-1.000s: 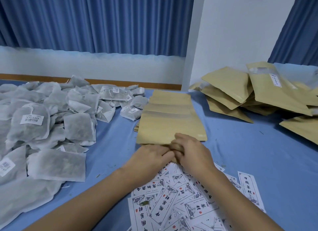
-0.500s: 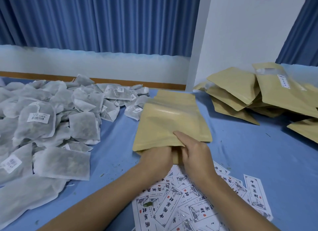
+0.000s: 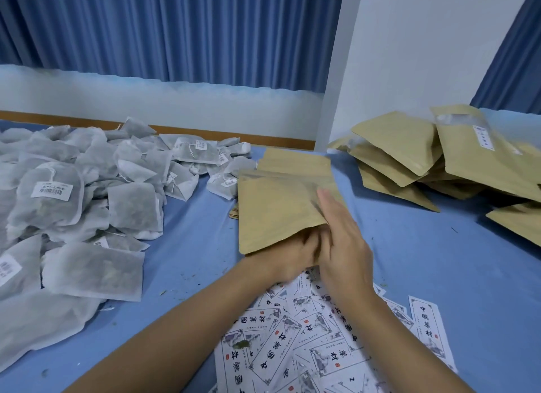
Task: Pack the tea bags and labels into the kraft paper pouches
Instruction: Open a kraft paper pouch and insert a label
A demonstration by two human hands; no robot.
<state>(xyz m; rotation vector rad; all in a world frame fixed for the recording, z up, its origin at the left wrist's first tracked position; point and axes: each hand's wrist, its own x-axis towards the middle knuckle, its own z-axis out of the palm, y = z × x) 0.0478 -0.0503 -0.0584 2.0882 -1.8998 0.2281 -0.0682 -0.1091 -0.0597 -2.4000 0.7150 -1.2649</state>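
A kraft paper pouch is lifted off the stack of empty pouches at the table's middle, its mouth toward me. My left hand grips its lower edge from below, its fingers hidden in the mouth. My right hand lies on the pouch's right side with straight fingers reaching up its face. White printed labels are scattered under my forearms. A big heap of white tea bags covers the left of the table.
Filled kraft pouches are piled at the right, one showing a clear window and label. A white pillar stands behind them and blue curtains behind the table. Blue cloth covers the table, with small tea crumbs on it.
The top pouch has come up off the stack and tilted toward me. My left hand has slipped under its mouth and my right hand's fingers have stretched up along its right side.
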